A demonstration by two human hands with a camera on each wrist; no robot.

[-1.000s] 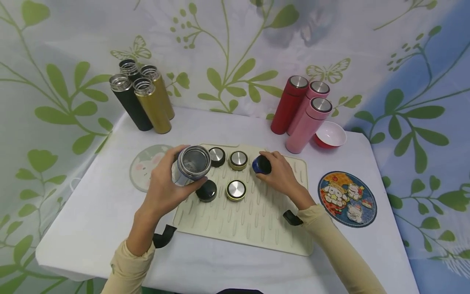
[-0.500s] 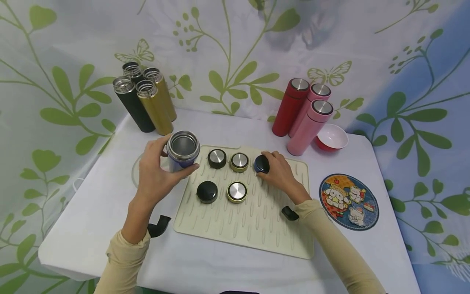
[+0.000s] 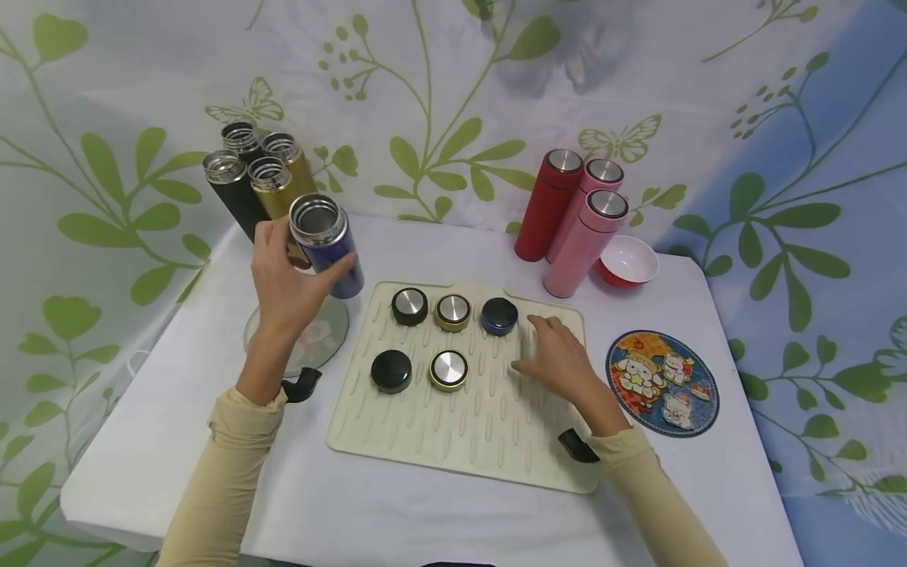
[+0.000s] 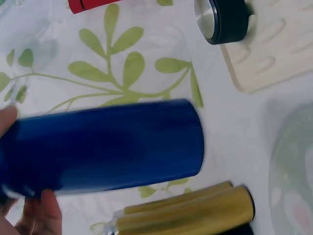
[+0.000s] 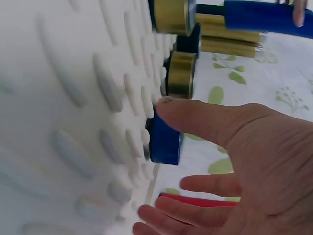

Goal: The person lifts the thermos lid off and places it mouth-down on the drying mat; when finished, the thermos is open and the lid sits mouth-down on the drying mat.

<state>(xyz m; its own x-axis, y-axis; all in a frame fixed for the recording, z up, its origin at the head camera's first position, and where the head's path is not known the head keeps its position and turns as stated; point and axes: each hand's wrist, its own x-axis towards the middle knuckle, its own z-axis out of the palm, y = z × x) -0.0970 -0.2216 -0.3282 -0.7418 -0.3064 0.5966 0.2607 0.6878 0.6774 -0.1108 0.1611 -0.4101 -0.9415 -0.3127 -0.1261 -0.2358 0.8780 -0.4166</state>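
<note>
My left hand (image 3: pixel 282 276) grips a blue thermos bottle (image 3: pixel 333 256) near its open mouth; the bottle is lidless and held up in front of the gold and black bottles. In the left wrist view the blue bottle (image 4: pixel 107 147) spans the picture, with fingertips at its mouth end. A blue lid (image 3: pixel 499 316) sits at the back of the cream drying mat (image 3: pixel 411 425). Just right of that lid, my right hand (image 3: pixel 556 358) hovers with fingers apart, holding nothing. The right wrist view shows the thumb beside the blue lid (image 5: pixel 165 139).
Two gold-rimmed lids (image 3: pixel 449 370) and two black lids (image 3: pixel 391 370) sit on the mat. Lidless gold bottles (image 3: pixel 272 185) and black bottles (image 3: pixel 230 189) stand back left. Red (image 3: pixel 542 213) and pink bottles (image 3: pixel 581 244), a bowl (image 3: pixel 629 261) and a round coaster (image 3: pixel 662 383) are at right.
The blue bottle has moved left and back in my left hand, toward the gold bottles. My right hand has let go of the blue lid on the mat and drawn slightly right.
</note>
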